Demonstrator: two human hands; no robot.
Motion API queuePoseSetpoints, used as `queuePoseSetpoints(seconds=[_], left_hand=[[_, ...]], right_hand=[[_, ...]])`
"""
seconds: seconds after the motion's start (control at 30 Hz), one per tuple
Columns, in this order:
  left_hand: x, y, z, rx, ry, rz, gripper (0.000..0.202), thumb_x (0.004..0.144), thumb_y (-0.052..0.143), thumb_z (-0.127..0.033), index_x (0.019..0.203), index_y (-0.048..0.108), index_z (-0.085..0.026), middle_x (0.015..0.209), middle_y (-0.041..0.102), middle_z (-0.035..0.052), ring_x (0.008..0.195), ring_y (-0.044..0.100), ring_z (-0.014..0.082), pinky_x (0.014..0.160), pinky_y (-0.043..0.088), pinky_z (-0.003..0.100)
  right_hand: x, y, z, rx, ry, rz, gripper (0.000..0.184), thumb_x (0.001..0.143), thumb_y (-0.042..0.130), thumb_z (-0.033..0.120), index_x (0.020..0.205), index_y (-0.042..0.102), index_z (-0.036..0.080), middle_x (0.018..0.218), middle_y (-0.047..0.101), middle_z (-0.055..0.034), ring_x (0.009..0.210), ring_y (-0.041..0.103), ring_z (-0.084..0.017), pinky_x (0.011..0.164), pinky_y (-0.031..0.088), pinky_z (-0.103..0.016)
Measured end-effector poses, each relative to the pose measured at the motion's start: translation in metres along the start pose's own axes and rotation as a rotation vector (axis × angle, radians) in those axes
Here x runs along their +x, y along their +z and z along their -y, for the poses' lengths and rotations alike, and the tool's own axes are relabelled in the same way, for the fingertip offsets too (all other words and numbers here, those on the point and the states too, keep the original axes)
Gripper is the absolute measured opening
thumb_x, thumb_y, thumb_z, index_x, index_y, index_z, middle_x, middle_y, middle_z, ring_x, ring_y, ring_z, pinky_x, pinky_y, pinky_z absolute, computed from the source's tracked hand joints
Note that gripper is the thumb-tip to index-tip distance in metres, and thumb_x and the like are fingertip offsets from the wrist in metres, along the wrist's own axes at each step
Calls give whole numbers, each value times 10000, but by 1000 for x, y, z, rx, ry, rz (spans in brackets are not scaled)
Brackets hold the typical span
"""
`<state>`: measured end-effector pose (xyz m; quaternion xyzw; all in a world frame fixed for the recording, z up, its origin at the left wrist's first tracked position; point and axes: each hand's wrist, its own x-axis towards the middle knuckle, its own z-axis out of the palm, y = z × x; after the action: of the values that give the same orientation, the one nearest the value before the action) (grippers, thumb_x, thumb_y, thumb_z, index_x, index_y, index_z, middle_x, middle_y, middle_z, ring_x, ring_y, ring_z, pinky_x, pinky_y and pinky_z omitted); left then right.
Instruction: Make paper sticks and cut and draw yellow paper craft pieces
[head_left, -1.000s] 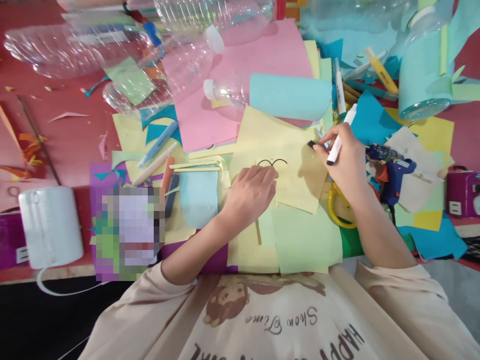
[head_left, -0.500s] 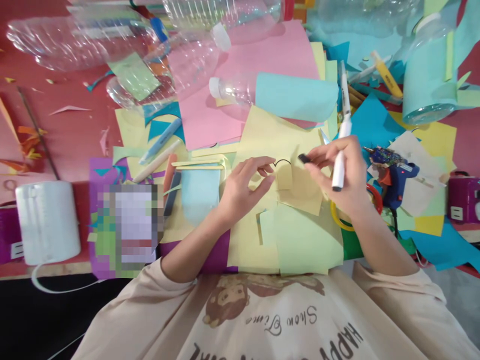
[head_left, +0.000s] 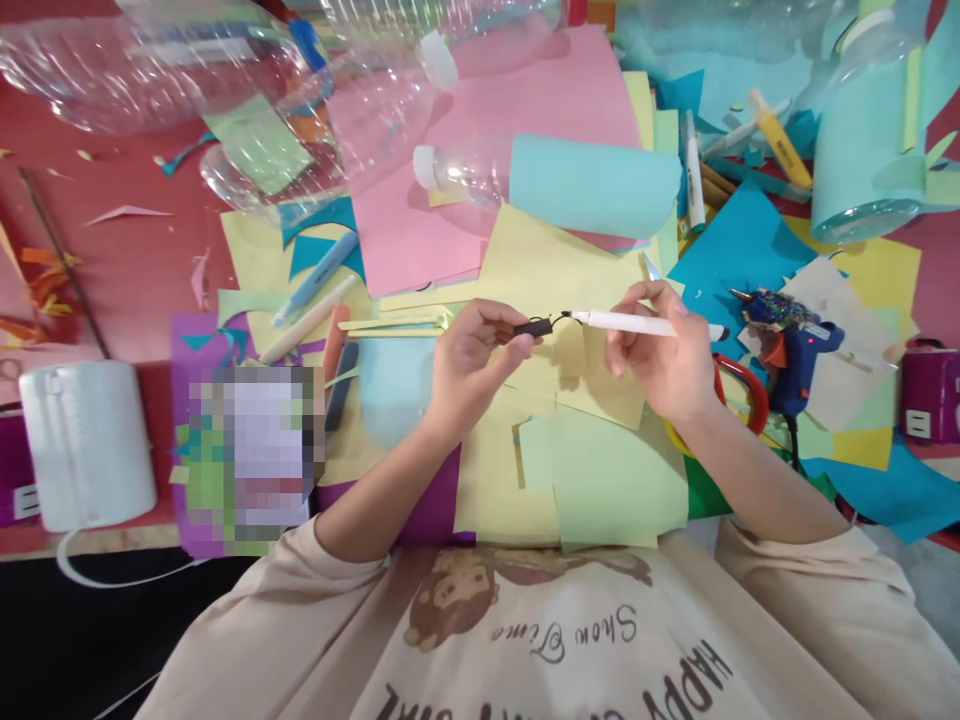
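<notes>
My left hand (head_left: pixel 480 355) pinches a small black marker cap (head_left: pixel 533 328) between thumb and fingers. In my right hand (head_left: pixel 664 350) lies a slim white marker (head_left: pixel 637 322), held sideways with its bare black tip pointing left, close to the cap but apart from it. Both hands hover over a pale yellow sheet (head_left: pixel 517 260). Beneath the tip is a small yellow paper piece (head_left: pixel 571 360) with dark curved lines near its top, partly covered by the marker. A pale green sheet (head_left: pixel 615 470) lies nearer my body.
A bottle wrapped in light blue paper (head_left: pixel 592 190) lies beyond my hands. To the right are a blue glue gun (head_left: pixel 795 360) and red-and-yellow handles (head_left: pixel 739 395). Clear plastic bottles (head_left: pixel 150 75) lie at the far left, and a white pouch (head_left: pixel 88 445) sits at the left edge.
The black cap has passed from my right fingers to my left hand. The marker has swung from upright to nearly level, tip leftward. My left hand has closed.
</notes>
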<state>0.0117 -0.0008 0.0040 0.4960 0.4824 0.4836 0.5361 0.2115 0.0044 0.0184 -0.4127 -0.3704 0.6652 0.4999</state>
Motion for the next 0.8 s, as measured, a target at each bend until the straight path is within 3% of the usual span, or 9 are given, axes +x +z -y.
queuePoseSetpoints(seconds=[0.13,0.47,0.8], left_hand=[[0,0,-1,17,5,-3,273,774,724,-403,882,609,-180,819,675,23,720,680,108,664,550,218],[-6,2,-4,50,-38,104,233,823,685,-390,898,677,-169,766,727,39,641,692,113,608,563,208],[-7,2,-7,44,-11,63,253,785,721,-410,829,712,-161,661,710,29,581,678,119,562,567,218]], right_hand=[[1,0,0,10,40,-31,275,793,572,487,736,565,218,583,620,30,404,506,-98,402,419,-249],[-4,-2,0,-84,120,92,231,845,598,421,785,620,200,656,671,12,513,600,-108,514,511,-252],[-6,-2,-3,-28,98,182,200,852,640,362,756,576,198,713,690,24,587,648,-107,592,561,-272]])
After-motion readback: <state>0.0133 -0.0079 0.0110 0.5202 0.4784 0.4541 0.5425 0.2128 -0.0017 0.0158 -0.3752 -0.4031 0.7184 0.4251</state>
